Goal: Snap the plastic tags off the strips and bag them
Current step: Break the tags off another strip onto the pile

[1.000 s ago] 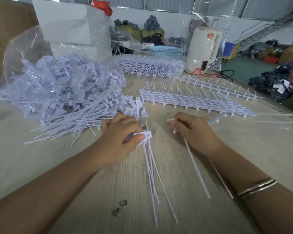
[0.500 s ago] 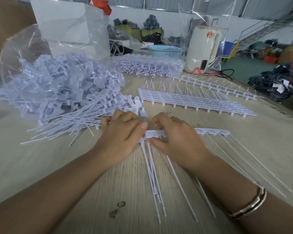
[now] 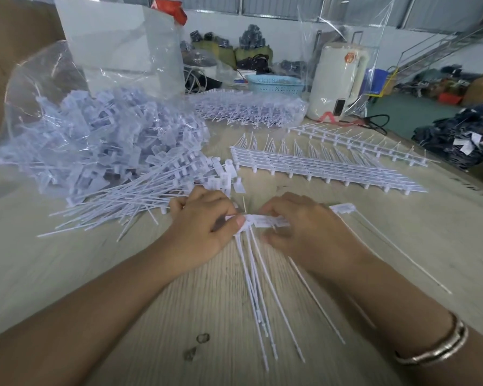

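Both hands at frame centre on one strip (image 3: 265, 220) lying across the desk (image 3: 67, 274). Left hand (image 3: 204, 227) has its grip closed on the strip's left end, thumb pinching a bunch of snapped tags (image 3: 258, 285) whose tails fan toward the lower centre. Right hand (image 3: 304, 232) is curled over the strip's middle, fingers clamped on it; the strip's free end sticks out just right of that hand, with a couple of tails trailing to the lower right. Loose tags pile (image 3: 129, 196) sits left of the hands, spilling out of the clear bag (image 3: 76, 129) in the upper left — bagging is partly done by the look of it. More unbroken strips (image 3: 318, 165) stacked above centre, another bagged bundle (image 3: 248, 107) behind them. Risks as I see it: the left hand is already holding several tags, so another snap could make the bunch slip and scatter across the desk; twisting too far from the joint could bend or tear a thin tail instead of breaking cleanly at the runner; trailing tails on the right could snag under the wrist and drag.
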Demonstrator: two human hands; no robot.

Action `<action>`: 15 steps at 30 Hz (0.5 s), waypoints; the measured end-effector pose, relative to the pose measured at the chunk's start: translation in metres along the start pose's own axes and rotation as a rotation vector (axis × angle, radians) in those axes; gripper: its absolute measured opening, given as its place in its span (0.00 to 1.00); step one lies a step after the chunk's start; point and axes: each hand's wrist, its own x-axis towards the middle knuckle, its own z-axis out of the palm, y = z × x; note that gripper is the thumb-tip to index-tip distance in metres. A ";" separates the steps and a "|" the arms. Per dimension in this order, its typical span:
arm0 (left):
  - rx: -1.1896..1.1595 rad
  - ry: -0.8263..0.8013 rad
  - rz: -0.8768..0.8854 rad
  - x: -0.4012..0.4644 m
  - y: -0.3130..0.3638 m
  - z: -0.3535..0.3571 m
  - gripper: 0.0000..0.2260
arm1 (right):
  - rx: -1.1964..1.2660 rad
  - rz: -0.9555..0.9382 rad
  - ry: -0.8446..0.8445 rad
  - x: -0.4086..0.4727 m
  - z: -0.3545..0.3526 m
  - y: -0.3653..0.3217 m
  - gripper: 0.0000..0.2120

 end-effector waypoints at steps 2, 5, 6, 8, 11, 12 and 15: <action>0.008 -0.026 0.023 -0.001 0.000 0.000 0.09 | -0.066 -0.031 0.020 0.003 0.004 0.002 0.11; 0.003 -0.019 0.022 -0.001 -0.002 -0.002 0.11 | 0.024 -0.022 0.019 0.005 0.007 0.005 0.10; -0.003 -0.014 0.018 -0.001 -0.003 -0.003 0.11 | 0.051 -0.018 0.011 0.005 0.007 0.006 0.10; 0.028 -0.011 0.044 -0.002 -0.004 -0.004 0.13 | 0.079 -0.015 -0.015 0.007 0.008 0.009 0.12; 0.068 -0.002 0.093 -0.002 0.000 -0.005 0.15 | 0.127 -0.017 -0.028 0.008 0.009 0.009 0.15; 0.058 -0.006 0.086 -0.002 0.001 -0.005 0.14 | 0.145 -0.013 -0.020 0.008 0.009 0.009 0.14; -0.011 -0.023 0.070 -0.003 -0.003 -0.009 0.09 | 0.182 0.068 0.044 0.009 0.005 0.020 0.12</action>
